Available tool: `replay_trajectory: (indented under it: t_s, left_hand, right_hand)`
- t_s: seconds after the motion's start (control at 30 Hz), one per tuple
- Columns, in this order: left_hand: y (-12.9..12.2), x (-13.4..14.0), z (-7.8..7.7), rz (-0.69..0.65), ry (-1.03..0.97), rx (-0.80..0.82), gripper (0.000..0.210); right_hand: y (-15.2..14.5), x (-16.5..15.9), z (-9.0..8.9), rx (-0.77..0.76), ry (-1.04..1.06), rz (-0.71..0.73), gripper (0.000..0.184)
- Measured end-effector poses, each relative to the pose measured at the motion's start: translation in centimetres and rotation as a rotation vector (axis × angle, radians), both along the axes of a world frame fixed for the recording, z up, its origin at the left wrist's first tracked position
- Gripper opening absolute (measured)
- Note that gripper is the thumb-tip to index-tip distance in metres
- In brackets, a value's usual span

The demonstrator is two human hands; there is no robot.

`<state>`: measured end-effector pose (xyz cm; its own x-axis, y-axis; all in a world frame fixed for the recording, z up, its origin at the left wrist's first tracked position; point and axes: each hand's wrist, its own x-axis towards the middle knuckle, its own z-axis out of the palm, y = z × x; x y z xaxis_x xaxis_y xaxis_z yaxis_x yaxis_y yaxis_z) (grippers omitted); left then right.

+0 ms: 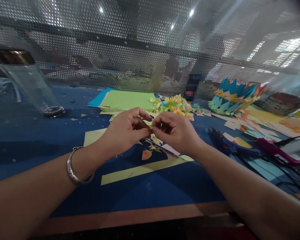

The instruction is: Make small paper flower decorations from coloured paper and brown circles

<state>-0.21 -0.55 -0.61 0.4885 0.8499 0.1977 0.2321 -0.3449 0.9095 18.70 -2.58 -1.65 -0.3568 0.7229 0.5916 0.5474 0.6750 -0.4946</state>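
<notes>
My left hand (126, 128) and my right hand (173, 130) meet fingertip to fingertip over the blue table. Between them shows a tiny yellowish piece of paper (150, 127), mostly hidden by the fingers. Both hands are closed in a pinch around it. Below them lie paper scraps (153, 146), an orange paper piece (146, 154) and a long pale yellow paper strip (132, 172). Just beyond the hands rises a heap of small folded paper shapes (176, 104), beside a stack of green paper sheets (131, 99).
A glass bottle (31, 83) stands at the left. On the right are a folded-paper crown-like ring (236, 96), a dark blue tool (232, 144), a purple tool (280, 151), cables and paper strips (252, 125). A perforated metal panel (130, 50) closes off the back.
</notes>
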Motion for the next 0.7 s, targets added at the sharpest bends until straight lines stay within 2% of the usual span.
replay_trajectory:
  t_s: [0.27, 0.57, 0.7]
  left_hand:
    - [-0.19, 0.04, -0.03, 0.029, -0.029, 0.004, 0.023]
    - [0.10, 0.11, -0.31, 0.069, -0.174, -0.148, 0.022]
    - [0.24, 0.21, -0.45, 0.088, -0.156, -0.090, 0.026]
  right_hand:
    - [-0.10, -0.03, -0.12, -0.012, 0.041, -0.016, 0.007]
    - [-0.08, 0.01, -0.17, -0.030, 0.074, -0.038, 0.006]
    - [-0.11, -0.03, -0.14, -0.029, 0.074, -0.047, 0.006]
